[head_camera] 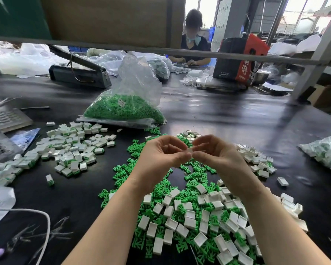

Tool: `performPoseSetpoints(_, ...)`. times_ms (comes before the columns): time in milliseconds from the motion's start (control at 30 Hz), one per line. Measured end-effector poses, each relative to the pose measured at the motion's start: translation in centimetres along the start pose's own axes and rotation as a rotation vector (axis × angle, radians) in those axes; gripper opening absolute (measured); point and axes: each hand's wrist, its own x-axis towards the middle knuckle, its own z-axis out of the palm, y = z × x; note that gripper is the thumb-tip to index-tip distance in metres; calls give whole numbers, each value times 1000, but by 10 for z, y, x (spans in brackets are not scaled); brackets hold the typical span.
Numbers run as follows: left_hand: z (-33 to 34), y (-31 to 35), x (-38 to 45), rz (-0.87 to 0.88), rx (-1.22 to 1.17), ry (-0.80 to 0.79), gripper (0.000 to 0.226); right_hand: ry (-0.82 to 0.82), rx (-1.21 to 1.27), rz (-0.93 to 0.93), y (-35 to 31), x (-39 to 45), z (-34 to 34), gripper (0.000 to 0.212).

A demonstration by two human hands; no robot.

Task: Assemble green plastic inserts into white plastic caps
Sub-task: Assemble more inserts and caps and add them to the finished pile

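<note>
white cap (189,150) is pinched between left hand (161,153) and right hand (216,155) fingertips, raised at 12 o'clock above the loose parts pile (189,217) for insert fitting.

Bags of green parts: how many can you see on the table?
3. One big clear bag stands ahead of the hands, one bag lies at the right edge, and one lies further back near the other person. Others may be hidden.
</note>
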Motion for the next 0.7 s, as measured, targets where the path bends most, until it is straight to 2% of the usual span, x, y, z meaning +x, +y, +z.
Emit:
performPoseSetpoints(67,-2,0,1,-30,-45,27,19,39,-331,24,8,3,-4,12)
performPoseSetpoints(100,-3,1,1,-39,-83,26,19,39,-519,57,13,4,-6,12)
performPoseSetpoints(167,-4,3,0,-44,-173,9,19,-13,-824,155,20,4,-6,18)
performPoseSetpoints(233,-5,4,0,-47,-249,-9,21,-74,-1000,209,23,4,-3,28)
performPoseSetpoints(500,-9,5,1,-161,-496,6,26,-80,-1043,199,19,3,2,13)
performPoseSetpoints(700,-10,4,1,-159,-399,31,29,-66,-994,176,20,4,1,7)
